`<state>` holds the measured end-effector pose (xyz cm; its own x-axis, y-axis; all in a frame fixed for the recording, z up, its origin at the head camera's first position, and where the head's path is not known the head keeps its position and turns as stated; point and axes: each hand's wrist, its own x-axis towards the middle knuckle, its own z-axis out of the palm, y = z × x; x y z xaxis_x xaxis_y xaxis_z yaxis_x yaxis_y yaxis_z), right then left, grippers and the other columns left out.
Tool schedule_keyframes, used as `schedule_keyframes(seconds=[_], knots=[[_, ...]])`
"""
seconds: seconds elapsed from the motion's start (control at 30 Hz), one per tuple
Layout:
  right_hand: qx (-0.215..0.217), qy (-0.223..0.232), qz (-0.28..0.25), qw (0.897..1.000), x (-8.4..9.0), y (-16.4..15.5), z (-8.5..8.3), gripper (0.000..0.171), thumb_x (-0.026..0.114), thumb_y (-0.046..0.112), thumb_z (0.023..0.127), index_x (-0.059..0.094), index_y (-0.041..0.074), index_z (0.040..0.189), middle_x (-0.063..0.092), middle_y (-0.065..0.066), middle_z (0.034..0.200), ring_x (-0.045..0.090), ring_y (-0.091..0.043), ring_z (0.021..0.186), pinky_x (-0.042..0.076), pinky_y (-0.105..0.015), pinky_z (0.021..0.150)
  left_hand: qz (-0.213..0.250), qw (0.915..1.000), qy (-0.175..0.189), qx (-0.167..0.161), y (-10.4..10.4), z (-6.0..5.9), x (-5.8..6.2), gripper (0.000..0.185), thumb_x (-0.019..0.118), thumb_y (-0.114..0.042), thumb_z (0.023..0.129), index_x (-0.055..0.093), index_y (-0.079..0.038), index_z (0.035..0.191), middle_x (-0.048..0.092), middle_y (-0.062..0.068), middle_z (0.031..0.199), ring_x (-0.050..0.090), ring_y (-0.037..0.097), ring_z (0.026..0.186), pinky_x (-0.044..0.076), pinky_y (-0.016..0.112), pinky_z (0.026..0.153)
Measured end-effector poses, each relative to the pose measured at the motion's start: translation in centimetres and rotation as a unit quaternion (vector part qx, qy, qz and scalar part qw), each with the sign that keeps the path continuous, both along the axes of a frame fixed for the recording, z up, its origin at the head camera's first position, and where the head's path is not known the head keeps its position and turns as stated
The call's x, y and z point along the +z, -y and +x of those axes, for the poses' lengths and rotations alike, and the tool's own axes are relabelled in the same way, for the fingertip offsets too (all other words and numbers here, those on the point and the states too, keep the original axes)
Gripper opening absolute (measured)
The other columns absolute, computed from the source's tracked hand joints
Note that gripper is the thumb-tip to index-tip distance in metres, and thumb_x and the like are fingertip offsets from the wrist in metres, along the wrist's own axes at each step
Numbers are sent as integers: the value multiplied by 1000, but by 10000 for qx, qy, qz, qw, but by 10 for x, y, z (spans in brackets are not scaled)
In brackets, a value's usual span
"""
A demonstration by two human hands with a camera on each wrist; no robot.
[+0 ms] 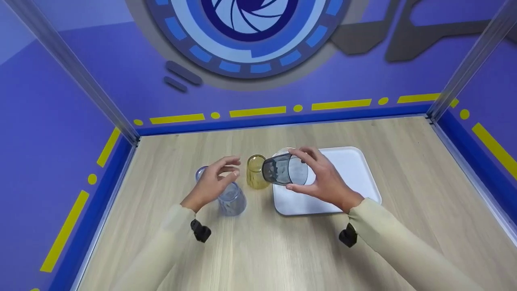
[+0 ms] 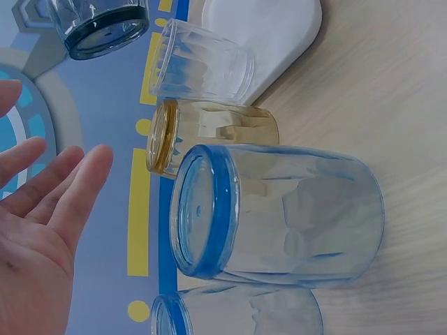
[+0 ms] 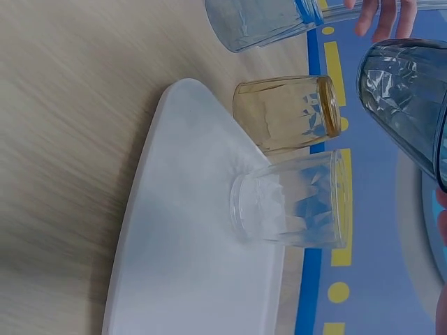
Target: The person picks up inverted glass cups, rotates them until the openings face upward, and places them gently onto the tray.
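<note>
Five glasses show across the three views, one white tray, and two hands. The right hand point(image 1: 323, 180) holds a dark grey glass point(image 1: 284, 169) tipped on its side in the air above the tray's left edge; its grip is curled round the glass, thumb below and fingers over the top. The white tray point(image 1: 355, 169) lies on the tabletop point(image 1: 404, 226) right of the middle, nearer the far edge than the near one. A clear glass point(image 3: 297, 199) stands on the tray's far left corner; from the head view it is almost wholly hidden behind the grey glass and the right hand. An amber glass point(image 1: 256, 171) stands on the bare tabletop just beside the tray's left edge. Left of it are two blue-rimmed glasses: one point(image 1: 232, 198) stands near the left hand, and a second point(image 2: 237, 314) is cut off by the bottom edge of the left wrist view, so only its rim and part of its wall show. In the head view the left hand covers much of these two, and they are hard to tell apart.

The left hand point(image 1: 212, 182) hovers over the blue-rimmed glasses with its grip spread, fingers loosely straight and holding nothing; whether it touches a rim cannot be told.
</note>
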<state>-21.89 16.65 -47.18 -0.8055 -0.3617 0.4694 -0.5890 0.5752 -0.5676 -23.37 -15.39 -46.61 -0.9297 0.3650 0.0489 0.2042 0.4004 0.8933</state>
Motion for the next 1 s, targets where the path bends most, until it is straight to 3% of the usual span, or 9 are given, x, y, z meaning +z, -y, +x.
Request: schedule_keyframes(seconds=[0.23,0.5,0.8,1.0], knots=[[-70,31,182,9998,0,-1,1,81,77,57,72,43,37,143,49,1,132,52,-17,114,52,-43,94,25,10000,6,51,2,2,0,45,61,-25,96,50,-17,138,56,6,135,56,25,125,49,47,101],[-6,-50,204,9998,-2,-1,1,83,78,56,72,48,26,142,50,-2,132,53,-19,116,49,-47,96,-234,9996,-113,110,3,4,-2,41,61,-26,96,52,-23,135,58,0,132,58,18,122,51,42,98],[-69,-35,383,9992,-2,-2,3,83,77,59,71,44,34,143,49,-2,132,53,-19,116,49,-48,95,-310,9994,-110,90,7,6,-2,42,60,-26,96,51,-22,136,57,1,133,57,18,123,51,41,100],[-88,-4,487,9988,-2,-2,3,82,75,61,72,45,34,143,49,-2,131,52,-20,115,49,-49,96,-241,9996,-145,74,10,7,-2,41,61,-22,95,53,-20,135,59,3,130,57,22,123,50,42,100]])
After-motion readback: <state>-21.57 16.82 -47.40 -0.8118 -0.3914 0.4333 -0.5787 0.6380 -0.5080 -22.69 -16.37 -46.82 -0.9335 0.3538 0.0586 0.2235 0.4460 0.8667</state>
